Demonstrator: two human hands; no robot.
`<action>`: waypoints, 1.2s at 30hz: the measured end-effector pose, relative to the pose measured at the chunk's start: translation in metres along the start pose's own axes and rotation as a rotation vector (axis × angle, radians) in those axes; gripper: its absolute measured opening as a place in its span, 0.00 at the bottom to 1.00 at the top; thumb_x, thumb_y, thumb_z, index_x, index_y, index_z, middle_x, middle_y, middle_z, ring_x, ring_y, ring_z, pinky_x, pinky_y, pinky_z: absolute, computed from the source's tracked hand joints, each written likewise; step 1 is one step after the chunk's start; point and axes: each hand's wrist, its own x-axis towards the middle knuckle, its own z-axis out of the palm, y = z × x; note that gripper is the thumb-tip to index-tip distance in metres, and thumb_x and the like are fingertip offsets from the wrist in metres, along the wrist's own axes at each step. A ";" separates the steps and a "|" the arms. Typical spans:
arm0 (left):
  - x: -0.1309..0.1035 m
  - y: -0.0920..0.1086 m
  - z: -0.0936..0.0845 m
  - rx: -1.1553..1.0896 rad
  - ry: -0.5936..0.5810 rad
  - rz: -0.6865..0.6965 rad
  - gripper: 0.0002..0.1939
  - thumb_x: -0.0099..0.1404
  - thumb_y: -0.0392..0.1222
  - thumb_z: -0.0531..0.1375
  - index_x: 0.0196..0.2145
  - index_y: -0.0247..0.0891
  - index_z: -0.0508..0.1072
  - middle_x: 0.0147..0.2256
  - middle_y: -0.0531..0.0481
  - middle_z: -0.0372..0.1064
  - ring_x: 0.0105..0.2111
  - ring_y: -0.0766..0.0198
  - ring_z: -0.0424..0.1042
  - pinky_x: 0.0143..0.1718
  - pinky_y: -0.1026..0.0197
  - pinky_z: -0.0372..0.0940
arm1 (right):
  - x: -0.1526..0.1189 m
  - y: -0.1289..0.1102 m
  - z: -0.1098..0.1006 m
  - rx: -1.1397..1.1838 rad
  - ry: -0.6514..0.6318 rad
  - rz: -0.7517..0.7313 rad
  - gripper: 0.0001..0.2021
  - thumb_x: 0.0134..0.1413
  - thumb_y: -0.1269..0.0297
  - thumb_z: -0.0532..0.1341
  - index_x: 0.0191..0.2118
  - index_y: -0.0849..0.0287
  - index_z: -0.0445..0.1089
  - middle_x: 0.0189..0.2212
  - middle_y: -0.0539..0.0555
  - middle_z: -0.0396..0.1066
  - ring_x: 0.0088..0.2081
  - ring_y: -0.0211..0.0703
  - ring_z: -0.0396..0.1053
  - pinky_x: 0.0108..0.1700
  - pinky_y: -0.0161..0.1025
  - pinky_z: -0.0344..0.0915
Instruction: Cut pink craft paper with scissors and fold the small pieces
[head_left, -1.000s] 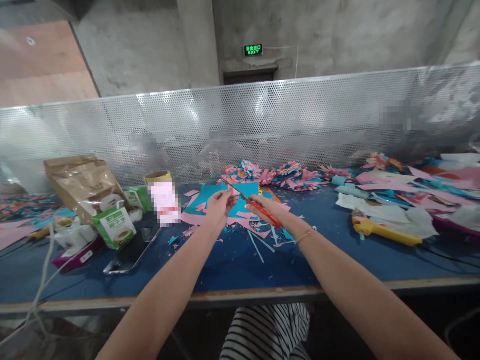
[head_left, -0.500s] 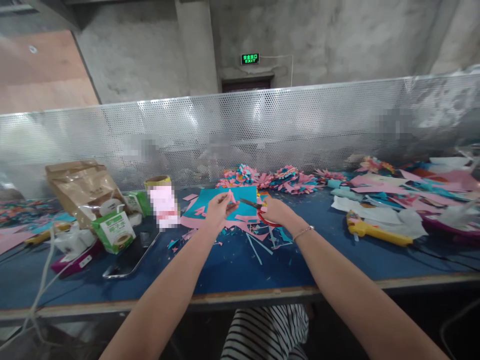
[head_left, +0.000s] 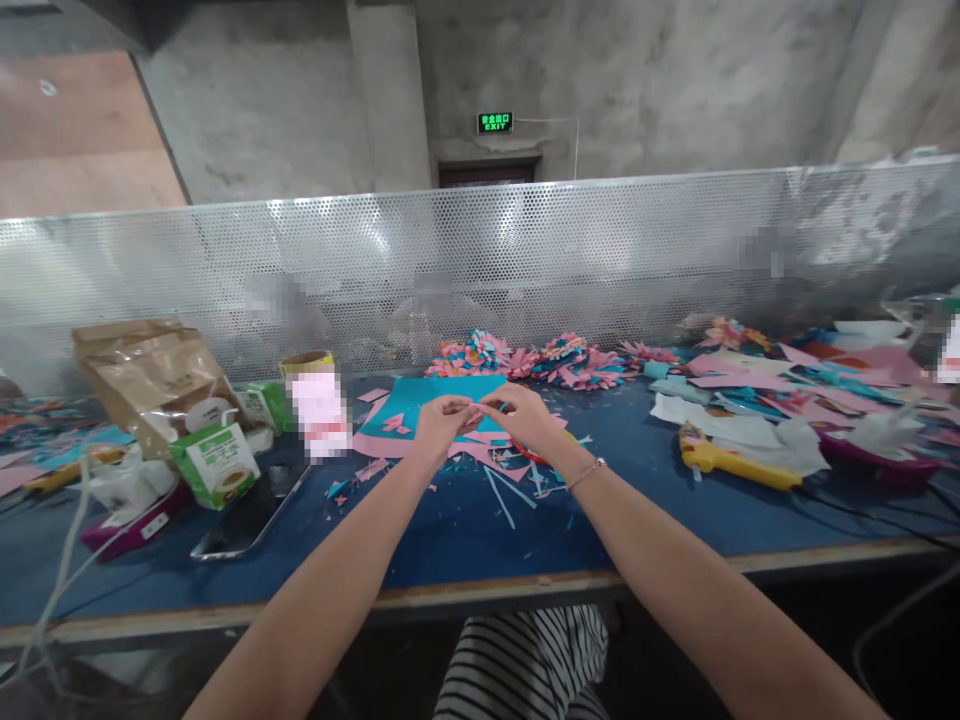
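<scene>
Over the turquoise paper sheet [head_left: 411, 400], my left hand [head_left: 444, 420] and my right hand [head_left: 525, 415] meet at their fingertips. Both pinch a small pink paper piece [head_left: 475, 410], mostly hidden by the fingers. Beneath my right hand lies a pair of scissors, only its red and yellow handle [head_left: 525, 453] showing. A pink paper sheet [head_left: 367, 446] pokes out under the turquoise one, and small cut pink pieces [head_left: 396, 425] rest on top. Thin pale-blue strips [head_left: 500, 497] and scraps are scattered in front.
Fringed paper flowers [head_left: 570, 362] are heaped behind, before a perforated metal screen [head_left: 375, 250]. On the left stand a phone [head_left: 251, 512], a green-white carton [head_left: 217, 465] and a brown paper bag [head_left: 150, 375]. A yellow glue gun [head_left: 742, 468] lies right, beside a purple tray [head_left: 862, 455].
My right hand has let go of the scissors, now lying on the table, and moved left to the pink piece in my left hand. The view has shifted slightly.
</scene>
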 end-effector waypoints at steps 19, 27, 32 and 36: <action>0.002 -0.002 0.000 0.081 -0.042 0.006 0.16 0.39 0.42 0.66 0.26 0.32 0.70 0.23 0.47 0.70 0.26 0.63 0.71 0.33 0.57 0.66 | 0.004 0.013 0.008 0.367 -0.038 0.311 0.09 0.39 0.63 0.59 0.27 0.63 0.69 0.21 0.50 0.66 0.23 0.33 0.61 0.27 0.33 0.59; 0.001 0.001 -0.001 0.067 0.012 0.017 0.09 0.40 0.39 0.64 0.21 0.34 0.70 0.18 0.52 0.66 0.21 0.68 0.66 0.27 0.62 0.64 | -0.001 -0.003 0.009 0.140 0.022 0.056 0.10 0.47 0.60 0.55 0.30 0.59 0.70 0.30 0.53 0.70 0.33 0.38 0.66 0.33 0.34 0.62; -0.002 0.003 0.002 0.069 -0.018 -0.008 0.09 0.41 0.41 0.64 0.20 0.33 0.69 0.18 0.53 0.64 0.21 0.69 0.65 0.27 0.63 0.63 | -0.002 -0.003 0.009 0.158 0.023 0.113 0.09 0.46 0.62 0.56 0.29 0.61 0.69 0.27 0.53 0.70 0.29 0.37 0.67 0.32 0.34 0.62; 0.000 0.001 0.001 0.096 0.004 0.063 0.10 0.43 0.43 0.63 0.22 0.33 0.70 0.20 0.51 0.65 0.21 0.69 0.65 0.27 0.62 0.63 | -0.001 -0.004 0.007 0.083 0.045 0.101 0.08 0.47 0.63 0.56 0.30 0.60 0.70 0.29 0.53 0.71 0.31 0.38 0.67 0.33 0.35 0.63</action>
